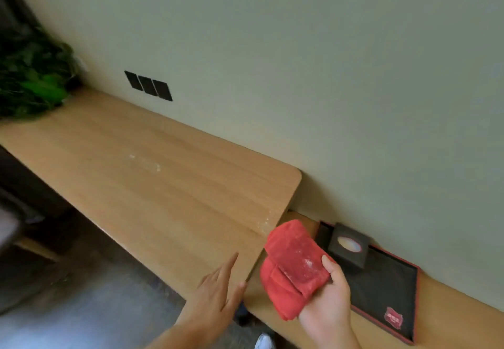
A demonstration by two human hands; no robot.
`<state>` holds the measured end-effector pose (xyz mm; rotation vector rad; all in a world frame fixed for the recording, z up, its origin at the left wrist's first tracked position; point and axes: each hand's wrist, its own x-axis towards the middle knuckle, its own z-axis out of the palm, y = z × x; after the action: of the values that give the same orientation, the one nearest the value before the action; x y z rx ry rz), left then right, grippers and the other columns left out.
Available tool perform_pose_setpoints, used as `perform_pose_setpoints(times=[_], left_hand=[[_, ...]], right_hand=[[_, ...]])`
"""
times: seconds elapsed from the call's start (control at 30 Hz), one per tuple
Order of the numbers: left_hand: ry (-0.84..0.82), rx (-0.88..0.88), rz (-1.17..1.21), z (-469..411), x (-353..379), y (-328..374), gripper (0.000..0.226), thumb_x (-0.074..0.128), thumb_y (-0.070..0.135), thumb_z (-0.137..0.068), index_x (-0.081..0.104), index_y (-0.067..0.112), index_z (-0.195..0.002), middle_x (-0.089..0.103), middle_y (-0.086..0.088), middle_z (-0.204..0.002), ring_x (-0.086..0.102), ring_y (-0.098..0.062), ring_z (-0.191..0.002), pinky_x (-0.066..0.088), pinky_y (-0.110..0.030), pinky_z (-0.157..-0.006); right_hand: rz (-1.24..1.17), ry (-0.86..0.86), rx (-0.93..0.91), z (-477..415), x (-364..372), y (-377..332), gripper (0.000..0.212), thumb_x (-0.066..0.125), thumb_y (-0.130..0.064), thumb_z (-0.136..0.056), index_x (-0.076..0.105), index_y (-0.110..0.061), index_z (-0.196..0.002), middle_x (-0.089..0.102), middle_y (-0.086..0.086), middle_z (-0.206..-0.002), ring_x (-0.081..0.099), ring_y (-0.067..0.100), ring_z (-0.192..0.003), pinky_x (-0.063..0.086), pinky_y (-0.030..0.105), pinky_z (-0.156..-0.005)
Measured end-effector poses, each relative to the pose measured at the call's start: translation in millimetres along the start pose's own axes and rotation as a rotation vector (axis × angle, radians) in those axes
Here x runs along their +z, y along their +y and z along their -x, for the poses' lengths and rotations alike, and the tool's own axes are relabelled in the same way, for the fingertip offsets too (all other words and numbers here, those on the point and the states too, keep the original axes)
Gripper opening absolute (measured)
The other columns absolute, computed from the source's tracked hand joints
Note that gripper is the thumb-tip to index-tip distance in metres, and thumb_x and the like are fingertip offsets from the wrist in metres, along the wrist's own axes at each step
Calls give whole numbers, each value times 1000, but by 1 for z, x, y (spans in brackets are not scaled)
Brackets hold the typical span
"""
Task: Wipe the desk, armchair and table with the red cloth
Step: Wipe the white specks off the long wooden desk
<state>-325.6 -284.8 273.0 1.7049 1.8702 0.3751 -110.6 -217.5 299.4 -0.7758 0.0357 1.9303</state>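
Observation:
A folded red cloth [293,265] with pale dust on its top face is held in my right hand [328,302], just off the right end of the wooden desk [152,174]. My thumb lies on the cloth's top. My left hand [218,292] hovers flat, fingers apart, over the desk's front right corner and holds nothing. Whitish dust marks show on the desk near its middle and near its right edge. No armchair or table is clearly in view.
A lower wooden shelf [447,313] right of the desk carries a black tray with a red rim [387,288] and a dark tissue box [347,247]. A green plant [32,81] sits at the desk's far left. Black wall sockets [148,85] are above the desk.

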Motion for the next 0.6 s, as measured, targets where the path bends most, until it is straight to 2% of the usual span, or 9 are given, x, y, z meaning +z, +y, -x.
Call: perform_pose_setpoints(times=[0.1,0.23,0.43,0.6], left_hand=[[18,-151,-20,53,-22,-33,94,-1,86,-76,10,36,-156,30,14,-160,36,-3,-141,27,-25,-115],[73,-297,-31,86,-49,-69,91,1,80,-79,12,34,-156,17,14,-164,25,-6,-148,18,-29,-121],[191,-356,-13,79,-90,-150,87,1,79,-82,16,35,-156,19,12,-164,26,-10,-148,19,-33,-121],[230,-333,-29,43,-137,-248,92,-4,84,-79,18,37,-154,22,14,-163,22,-12,-150,19,-36,-121]], right_hand=[[48,-51,70,16,27,29,37,51,-32,-89,80,-10,-96,74,20,-104,74,37,-88,55,51,-84],[139,-79,103,23,62,67,36,53,-33,-88,72,-11,-110,73,21,-106,70,40,-95,50,55,-92],[218,-66,128,1,114,135,40,55,-36,-90,65,-14,-122,68,21,-117,59,41,-115,43,58,-102],[187,-21,97,-38,160,213,36,55,-35,-91,64,-16,-120,71,18,-108,62,38,-109,43,56,-102]])
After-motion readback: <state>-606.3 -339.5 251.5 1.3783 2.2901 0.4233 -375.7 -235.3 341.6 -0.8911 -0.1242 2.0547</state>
